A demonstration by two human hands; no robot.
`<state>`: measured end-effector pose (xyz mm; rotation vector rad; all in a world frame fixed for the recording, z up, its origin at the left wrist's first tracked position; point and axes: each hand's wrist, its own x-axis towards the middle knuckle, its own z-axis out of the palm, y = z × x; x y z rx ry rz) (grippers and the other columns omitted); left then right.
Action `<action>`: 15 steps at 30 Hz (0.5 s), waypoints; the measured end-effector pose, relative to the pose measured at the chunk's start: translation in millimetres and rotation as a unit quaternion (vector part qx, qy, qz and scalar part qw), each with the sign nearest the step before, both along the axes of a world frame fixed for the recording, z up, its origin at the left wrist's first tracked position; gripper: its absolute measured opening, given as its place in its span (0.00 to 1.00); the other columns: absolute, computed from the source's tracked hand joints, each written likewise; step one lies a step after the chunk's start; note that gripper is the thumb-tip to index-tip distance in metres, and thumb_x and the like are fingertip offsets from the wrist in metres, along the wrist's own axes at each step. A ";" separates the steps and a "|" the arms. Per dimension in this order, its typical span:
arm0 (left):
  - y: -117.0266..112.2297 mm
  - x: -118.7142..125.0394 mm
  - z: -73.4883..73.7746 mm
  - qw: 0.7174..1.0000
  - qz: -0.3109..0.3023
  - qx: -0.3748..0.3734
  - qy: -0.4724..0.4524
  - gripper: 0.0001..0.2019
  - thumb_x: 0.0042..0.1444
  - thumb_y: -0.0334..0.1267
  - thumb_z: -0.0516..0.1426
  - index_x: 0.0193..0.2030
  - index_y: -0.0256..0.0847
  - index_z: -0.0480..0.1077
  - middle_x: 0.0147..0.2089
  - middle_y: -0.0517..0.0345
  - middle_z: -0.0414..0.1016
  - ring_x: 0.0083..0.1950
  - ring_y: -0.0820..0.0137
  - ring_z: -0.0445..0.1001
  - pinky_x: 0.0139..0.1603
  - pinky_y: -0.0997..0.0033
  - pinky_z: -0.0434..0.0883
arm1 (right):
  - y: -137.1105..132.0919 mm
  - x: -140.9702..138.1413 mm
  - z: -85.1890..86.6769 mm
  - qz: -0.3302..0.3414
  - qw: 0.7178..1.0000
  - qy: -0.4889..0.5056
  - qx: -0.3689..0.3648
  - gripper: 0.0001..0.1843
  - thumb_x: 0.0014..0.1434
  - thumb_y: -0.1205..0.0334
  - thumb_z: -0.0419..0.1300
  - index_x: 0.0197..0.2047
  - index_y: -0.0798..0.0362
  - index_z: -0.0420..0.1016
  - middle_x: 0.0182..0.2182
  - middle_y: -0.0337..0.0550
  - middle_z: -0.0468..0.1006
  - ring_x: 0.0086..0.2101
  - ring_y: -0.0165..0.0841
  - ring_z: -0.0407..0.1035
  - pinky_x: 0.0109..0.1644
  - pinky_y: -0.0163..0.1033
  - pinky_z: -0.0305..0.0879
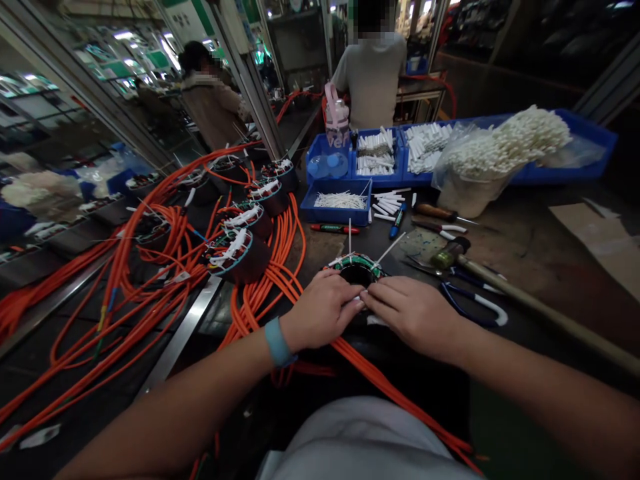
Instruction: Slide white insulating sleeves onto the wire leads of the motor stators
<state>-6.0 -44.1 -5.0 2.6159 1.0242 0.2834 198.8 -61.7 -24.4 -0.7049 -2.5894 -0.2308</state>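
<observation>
Wired ring (357, 272) sits on the table (525, 241) before us, our left hand (323, 308) and right hand (413, 313) bunched together at its near rim; what they pinch, we cannot tell. We judge this fingertip work, next calling for steadiness.

cables (245, 307): smooth orange plastic, slight sheen; tray (335, 215): glossy blue plastic; bag (450, 160): clear crinkled plastic; mallet handle (540, 309): smooth wood; counter (530, 230): dark, mostly matt, scuffed; edge strip (187, 327): shiny metal; cardboard (595, 250): matt paper; front ring (356, 272): dark, smooth inside
</observation>
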 end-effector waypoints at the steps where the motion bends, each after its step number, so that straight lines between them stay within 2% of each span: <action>1: 0.6 -1.0 -0.1 1.000 -0.011 0.000 -0.003 0.13 0.63 0.39 0.45 0.44 0.39 0.68 0.35 0.55 0.72 0.40 0.67 0.69 0.56 0.58 0.57 | 3.6 -0.9 2.4 0.000 1.000 -0.008 -0.016 0.15 0.64 0.68 0.47 0.43 0.61 0.74 0.35 0.51 0.74 0.37 0.36 0.66 0.42 0.41 0.62; 5: 4.8 -4.3 -0.3 0.998 -0.061 -0.005 -0.016 0.14 0.59 0.45 0.50 0.43 0.37 0.67 0.36 0.54 0.72 0.41 0.65 0.69 0.56 0.58 0.57 | 24.4 -4.1 24.4 -0.010 0.985 -0.041 -0.168 0.11 0.60 0.69 0.52 0.41 0.54 0.75 0.34 0.45 0.75 0.35 0.33 0.67 0.38 0.37 0.61; 8: 7.1 -4.0 -3.6 0.998 -0.045 0.001 -0.035 0.11 0.60 0.43 0.50 0.38 0.38 0.68 0.34 0.54 0.71 0.38 0.66 0.68 0.53 0.59 0.59 | 41.8 -13.2 43.4 -0.023 0.955 -0.066 -0.288 0.09 0.53 0.72 0.57 0.34 0.52 0.76 0.30 0.40 0.75 0.34 0.31 0.68 0.35 0.33 0.58; 11: 7.2 -2.7 -6.4 0.998 -0.030 0.004 -0.060 0.11 0.60 0.41 0.49 0.33 0.38 0.67 0.33 0.54 0.71 0.38 0.65 0.68 0.49 0.60 0.61 | 55.4 -19.8 53.8 -0.026 0.933 -0.086 -0.348 0.08 0.49 0.74 0.59 0.29 0.52 0.76 0.27 0.38 0.76 0.30 0.30 0.68 0.32 0.32 0.56; 13: 6.4 -2.8 -6.9 0.997 -0.029 0.005 -0.065 0.11 0.60 0.41 0.49 0.33 0.38 0.67 0.33 0.54 0.71 0.37 0.66 0.68 0.49 0.60 0.61 | 64.7 -15.0 54.0 0.022 0.918 -0.063 -0.390 0.07 0.49 0.73 0.59 0.30 0.53 0.77 0.27 0.38 0.76 0.30 0.29 0.69 0.33 0.31 0.58; 15: 5.7 -4.1 -6.9 0.997 -0.029 0.007 -0.066 0.11 0.60 0.42 0.49 0.37 0.38 0.68 0.32 0.54 0.71 0.37 0.66 0.68 0.49 0.60 0.61 | 79.8 -1.7 48.8 0.073 0.889 -0.022 -0.451 0.05 0.52 0.68 0.60 0.33 0.54 0.77 0.30 0.38 0.77 0.32 0.29 0.70 0.37 0.31 0.61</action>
